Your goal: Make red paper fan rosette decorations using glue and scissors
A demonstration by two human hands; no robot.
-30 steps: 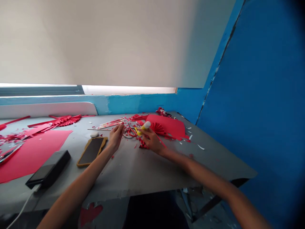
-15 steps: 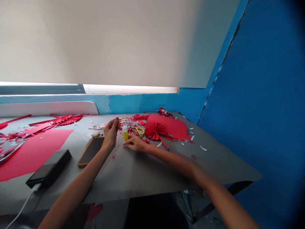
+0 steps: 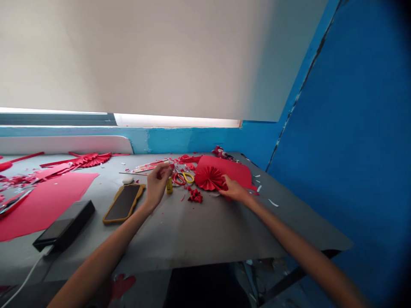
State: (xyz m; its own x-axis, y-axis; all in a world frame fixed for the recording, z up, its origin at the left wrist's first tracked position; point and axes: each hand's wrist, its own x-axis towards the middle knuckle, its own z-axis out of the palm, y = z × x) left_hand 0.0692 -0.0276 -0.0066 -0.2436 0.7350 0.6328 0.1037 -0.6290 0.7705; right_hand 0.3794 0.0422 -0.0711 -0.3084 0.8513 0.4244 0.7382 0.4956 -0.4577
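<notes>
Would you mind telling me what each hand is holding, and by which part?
The right hand touches the edge of the red paper rosette, with no clear grip. The left hand pinches its fingertips together; whether they hold anything cannot be told.

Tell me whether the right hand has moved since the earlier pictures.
Yes. The right hand has moved rightward, away from the scissors, and now lies at the right edge of the red paper fan.
</notes>
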